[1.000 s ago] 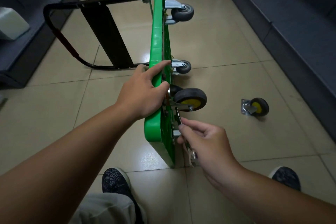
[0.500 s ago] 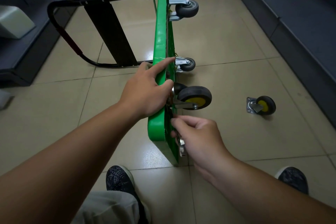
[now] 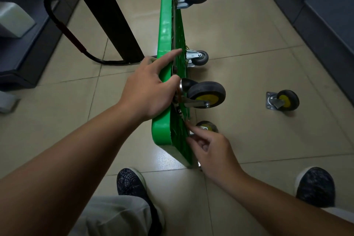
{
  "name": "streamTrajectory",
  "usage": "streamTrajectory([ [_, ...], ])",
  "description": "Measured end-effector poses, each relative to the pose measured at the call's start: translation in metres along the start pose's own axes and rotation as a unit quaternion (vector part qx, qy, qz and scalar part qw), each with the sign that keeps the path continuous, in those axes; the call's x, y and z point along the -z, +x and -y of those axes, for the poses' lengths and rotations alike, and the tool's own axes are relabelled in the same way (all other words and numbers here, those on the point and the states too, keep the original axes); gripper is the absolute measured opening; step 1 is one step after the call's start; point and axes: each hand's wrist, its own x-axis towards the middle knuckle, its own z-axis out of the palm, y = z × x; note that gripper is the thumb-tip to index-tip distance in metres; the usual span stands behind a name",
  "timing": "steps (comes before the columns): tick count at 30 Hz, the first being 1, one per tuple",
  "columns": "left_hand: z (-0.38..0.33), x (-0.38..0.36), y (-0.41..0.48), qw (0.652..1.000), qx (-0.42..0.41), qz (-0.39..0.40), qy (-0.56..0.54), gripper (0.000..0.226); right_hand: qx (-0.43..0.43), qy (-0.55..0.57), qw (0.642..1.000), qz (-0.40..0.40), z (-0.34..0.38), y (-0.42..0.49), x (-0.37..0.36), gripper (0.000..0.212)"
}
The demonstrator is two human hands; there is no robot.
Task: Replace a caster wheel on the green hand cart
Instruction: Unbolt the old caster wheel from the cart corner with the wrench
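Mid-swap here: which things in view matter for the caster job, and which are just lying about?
Job: cart, mounted yellow caster, loose caster, wrench, left hand, right hand.
Lying about: white box, bench.

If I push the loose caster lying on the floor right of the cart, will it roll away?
Probably not far: the loose caster has a square metal plate that seems to rest on the floor and should drag. It may slide, since the floor looks glossy. Its metal bracket suggests weight for its size.
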Motion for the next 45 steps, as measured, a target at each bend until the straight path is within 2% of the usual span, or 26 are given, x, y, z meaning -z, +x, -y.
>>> streamTrajectory([
  [5, -0.002, 0.001, -0.002, 1.000, 0.003, 0.007, -0.010, 0.060, -0.034, -0.029, 0.999, -0.021, -0.009, 0.024, -0.001, 0.029],
  [11, -0.004, 0.002, -0.002, 1.000, 0.009, 0.005, -0.011, 0.063, 0.033, -0.152, 0.988, -0.019, 0.000, 0.039, 0.005, 0.025],
  [17, -0.002, 0.002, -0.002, 1.000, 0.001, 0.008, -0.002, 0.063, 0.024, -0.203, 0.979, 0.023, 0.006, 0.017, 0.026, 0.021],
  [22, 0.002, 0.000, 0.000, 1.000, 0.003, -0.001, 0.007, 0.064, -0.033, -0.097, 0.995, 0.005, 0.039, 0.001, 0.039, 0.016],
  [26, -0.002, 0.000, -0.001, 1.000, 0.013, -0.003, 0.000, 0.076, -0.089, 0.002, 0.996, -0.027, 0.075, -0.012, 0.040, 0.026],
  [28, -0.002, 0.000, -0.001, 1.000, 0.019, -0.003, 0.004, 0.080, -0.132, 0.061, 0.989, -0.014, 0.087, -0.012, 0.035, 0.029],
  [30, -0.002, 0.000, -0.002, 1.000, 0.017, -0.004, 0.007, 0.080, -0.168, 0.129, 0.977, -0.010, 0.094, -0.011, 0.028, 0.024],
  [32, -0.002, 0.001, -0.002, 1.000, 0.016, -0.003, 0.005, 0.078, -0.187, 0.174, 0.967, -0.018, 0.100, -0.010, 0.022, 0.016],
  [35, -0.003, 0.001, -0.002, 1.000, 0.023, 0.000, 0.003, 0.080, -0.200, 0.233, 0.951, -0.028, 0.104, -0.010, 0.013, 0.017],
  [38, -0.004, 0.001, -0.002, 1.000, 0.027, -0.005, -0.002, 0.082, -0.208, 0.270, 0.939, -0.041, 0.107, -0.007, 0.011, 0.021],
  [45, 0.000, 0.000, -0.001, 1.000, 0.021, -0.011, -0.002, 0.075, -0.225, 0.269, 0.936, -0.019, 0.109, 0.005, 0.010, 0.016],
])
